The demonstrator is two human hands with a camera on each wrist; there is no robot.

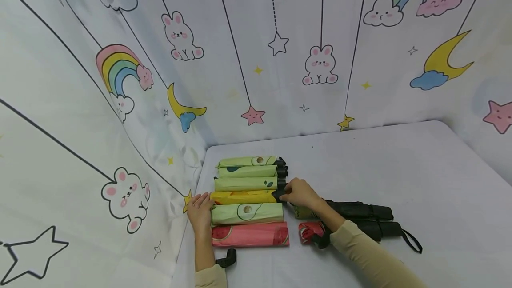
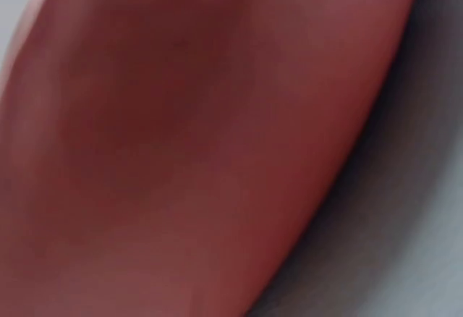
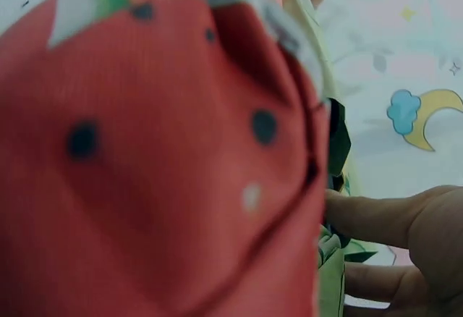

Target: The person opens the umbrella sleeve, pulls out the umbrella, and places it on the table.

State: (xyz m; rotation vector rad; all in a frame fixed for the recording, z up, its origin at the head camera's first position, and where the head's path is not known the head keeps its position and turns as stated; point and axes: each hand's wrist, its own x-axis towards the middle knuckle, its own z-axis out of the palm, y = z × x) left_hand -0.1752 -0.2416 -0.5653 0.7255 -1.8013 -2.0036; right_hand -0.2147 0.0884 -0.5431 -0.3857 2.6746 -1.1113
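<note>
Showing what left wrist blurs, head view has left fingers (image 1: 203,201) extended; right fingers (image 1: 289,195) pinch yellow umbrella (image 1: 245,197).

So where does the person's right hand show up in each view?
Head: the right hand is in the lower half, right of centre.
Left wrist: not discernible in the blur.
Right wrist: lower right, at the edge.
Head and right wrist share the left-hand yellow moon.

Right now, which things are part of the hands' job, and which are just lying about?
Job, probably: yellow roll, left hand and right hand on it; green rolls, red roll lined up alongside.

Lying about, probably: dark rolls, red bundle, black hooked piece.
</note>
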